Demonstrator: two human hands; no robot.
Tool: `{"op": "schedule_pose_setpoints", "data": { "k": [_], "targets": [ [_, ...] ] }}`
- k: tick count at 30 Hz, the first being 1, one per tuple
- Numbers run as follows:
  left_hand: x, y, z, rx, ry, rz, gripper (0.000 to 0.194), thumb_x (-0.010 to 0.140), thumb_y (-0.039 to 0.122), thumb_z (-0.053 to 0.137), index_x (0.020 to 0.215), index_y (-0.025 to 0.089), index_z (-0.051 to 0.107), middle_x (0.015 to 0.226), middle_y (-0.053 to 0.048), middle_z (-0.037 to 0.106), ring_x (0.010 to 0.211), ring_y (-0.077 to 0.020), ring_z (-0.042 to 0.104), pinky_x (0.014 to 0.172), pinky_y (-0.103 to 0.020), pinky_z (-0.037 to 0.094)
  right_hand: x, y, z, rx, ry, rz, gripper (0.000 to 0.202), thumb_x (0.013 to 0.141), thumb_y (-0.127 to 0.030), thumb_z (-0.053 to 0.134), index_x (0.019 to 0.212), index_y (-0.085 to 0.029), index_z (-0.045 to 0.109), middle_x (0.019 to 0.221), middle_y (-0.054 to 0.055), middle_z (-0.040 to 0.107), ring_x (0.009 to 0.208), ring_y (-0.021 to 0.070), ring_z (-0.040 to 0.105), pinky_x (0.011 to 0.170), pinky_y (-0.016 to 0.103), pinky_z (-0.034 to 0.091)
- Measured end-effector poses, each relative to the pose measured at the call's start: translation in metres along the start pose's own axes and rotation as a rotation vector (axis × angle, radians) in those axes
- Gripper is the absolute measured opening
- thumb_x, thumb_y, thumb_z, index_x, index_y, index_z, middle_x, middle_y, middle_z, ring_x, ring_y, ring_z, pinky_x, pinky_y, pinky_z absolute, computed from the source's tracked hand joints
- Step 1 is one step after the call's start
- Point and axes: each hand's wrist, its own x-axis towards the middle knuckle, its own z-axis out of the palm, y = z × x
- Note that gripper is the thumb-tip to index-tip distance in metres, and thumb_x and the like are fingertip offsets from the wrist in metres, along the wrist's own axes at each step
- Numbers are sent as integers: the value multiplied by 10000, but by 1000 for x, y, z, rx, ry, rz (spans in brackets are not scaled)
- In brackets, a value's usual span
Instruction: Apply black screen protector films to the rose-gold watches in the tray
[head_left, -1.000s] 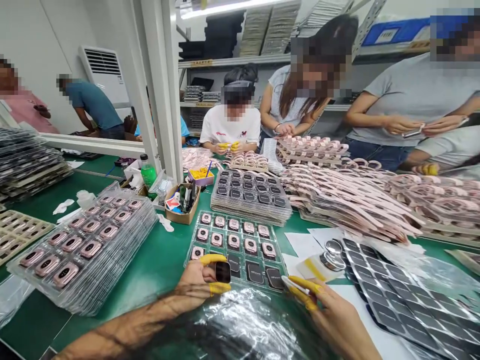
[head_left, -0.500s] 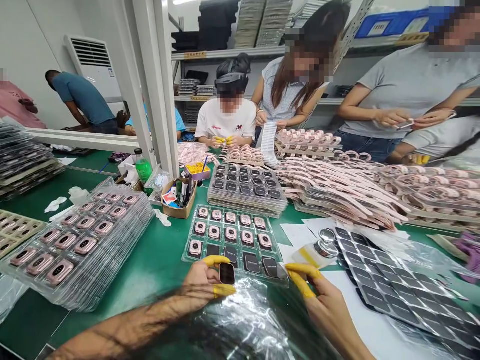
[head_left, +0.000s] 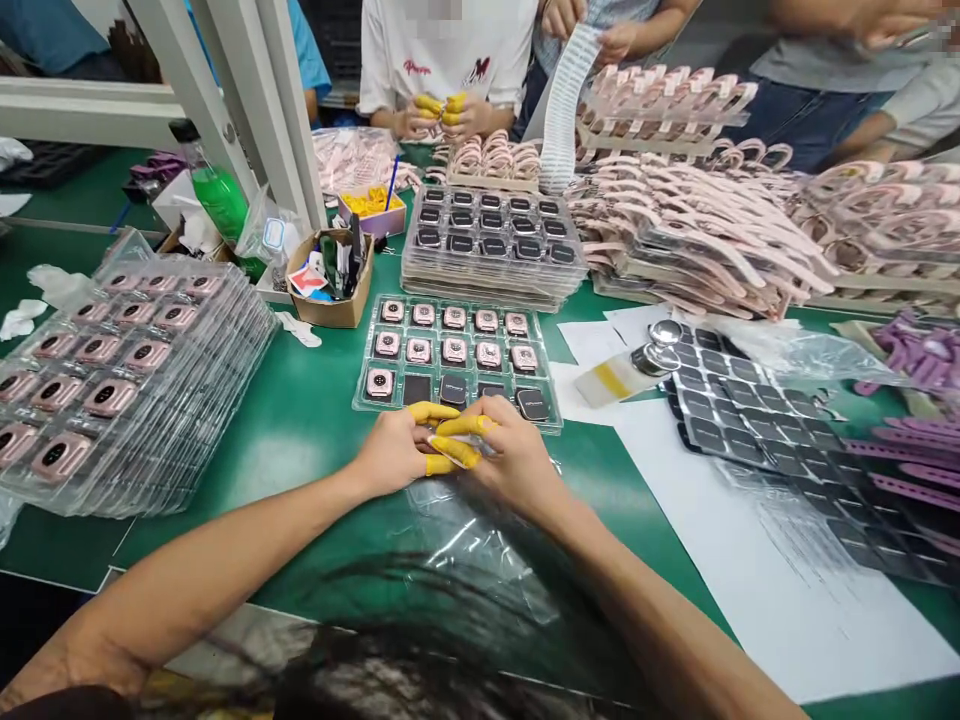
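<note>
My left hand [head_left: 394, 452], in yellow finger cots, is closed on a small smartwatch body, now mostly hidden by fingers. My right hand [head_left: 519, 462], also in yellow cots, meets it from the right, fingers bent over the watch; what they pinch is hidden, though something greyish and translucent shows between the hands. Just beyond lies a clear plastic tray [head_left: 363, 368] with two full rows of pink watch bodies [head_left: 453, 351] and one more in the front row, beside dark square pieces [head_left: 532, 404]. Clear plastic sheeting [head_left: 480, 560] lies under my hands.
Stacked trays of pink watches [head_left: 97, 348] stand left; another tray stack [head_left: 491, 275] stands behind. A pump bottle [head_left: 611, 380], white paper [head_left: 712, 560] and sheets of black squares [head_left: 750, 400] lie right. Pink straps [head_left: 697, 220] and co-workers' hands [head_left: 442, 115] are farther back.
My right hand has moved left from beside the tray to join my left hand at the watch. The watch face, visible earlier, is now covered. The view has tilted down.
</note>
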Motion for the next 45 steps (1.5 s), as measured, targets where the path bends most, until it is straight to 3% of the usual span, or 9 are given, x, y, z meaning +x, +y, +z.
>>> {"op": "schedule_pose_setpoints", "data": {
  "k": [4,12,21,26,31,34,37,42,45],
  "targets": [
    [-1,1,-1,18,10,-78,708,643,180,1004,1305,117,760,770,-13,798,689,-148,728,689,-245,548,-5,10,10,-154,115,-9,85,1049,-319,770,1038,-256,825,856,33,725,803,217,628,699,365,508],
    [0,0,1,143,54,-64,573,686,224,975,1224,126,804,811,-49,827,762,-193,759,692,-271,563,-11,19,13,-86,101,60,124,1048,-399,778,1018,-292,831,840,15,690,810,218,603,732,378,481],
    [0,5,5,45,91,-154,721,656,186,1004,1337,127,775,796,-44,825,731,-194,774,682,-268,558,-10,17,13,-109,209,125,137,1048,-383,773,973,-274,808,799,9,665,755,207,594,664,355,466],
    [2,7,4,3,62,-113,710,545,217,1086,1191,139,802,905,-74,856,854,-235,823,781,-292,623,-4,11,19,-17,199,83,80,1036,-308,760,962,-291,784,793,4,672,711,204,614,622,350,460],
    [4,6,3,46,111,-136,732,564,244,1076,1230,167,781,810,-24,826,749,-193,789,696,-265,592,-3,11,24,-175,309,227,177,1055,-376,755,934,-248,776,819,21,719,729,188,647,662,329,489],
    [5,4,2,63,79,-117,715,556,261,1073,1205,176,786,808,-11,815,742,-189,780,712,-277,599,-3,7,25,-153,248,180,233,1093,-427,691,956,-263,784,814,23,726,718,184,650,641,325,483],
    [5,6,1,86,80,-110,703,553,235,1053,1202,172,790,794,-13,809,769,-201,782,745,-297,615,-1,15,4,-259,285,230,343,1095,-507,673,900,-248,785,822,37,743,716,185,656,647,334,478],
    [4,16,-3,217,-25,-130,671,600,265,1005,1234,179,804,760,-3,804,730,-203,766,745,-324,621,-44,37,-83,-460,586,416,413,1005,-639,759,961,-231,804,810,52,714,681,191,596,648,364,495],
    [7,22,-6,339,-112,-127,624,629,276,991,1220,196,810,758,18,805,721,-190,754,771,-323,621,-88,41,-130,-534,380,547,343,1030,-568,744,1019,-234,818,934,86,763,793,209,655,716,369,530]
  ]
}}
